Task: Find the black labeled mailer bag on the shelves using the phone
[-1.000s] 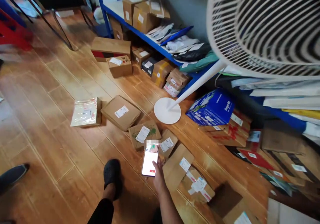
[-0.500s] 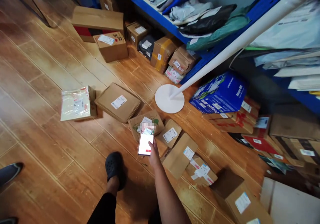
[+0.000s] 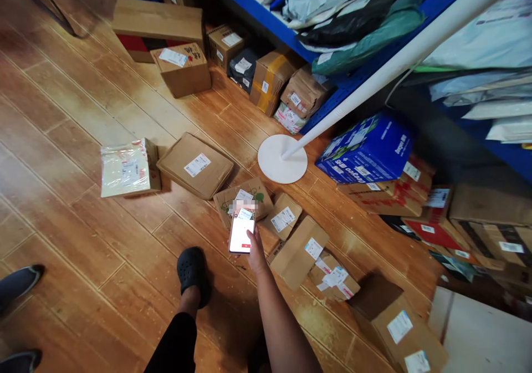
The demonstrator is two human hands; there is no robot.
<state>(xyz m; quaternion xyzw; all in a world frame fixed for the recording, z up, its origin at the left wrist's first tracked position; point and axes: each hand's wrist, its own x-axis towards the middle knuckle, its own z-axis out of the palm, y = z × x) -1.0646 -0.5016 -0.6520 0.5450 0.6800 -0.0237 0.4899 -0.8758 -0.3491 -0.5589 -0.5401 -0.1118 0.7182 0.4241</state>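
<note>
Edged slightly closer since earlier frame: right hand (image 3: pixel 256 253) gripping phone (image 3: pixel 241 232), screen up, directly over labelled box (image 3: pixel 243 200) on floor (image 3: pixel 62 195), presumably to scan. Left hand unseen.

Soft, even daylight fills my view; pale glare streaks the wooden floor (image 3: pixel 83 112); dim under the blue shelf (image 3: pixel 332 112). Edges bend and smear with wide-angle distortion; centre stays sharp.
</note>
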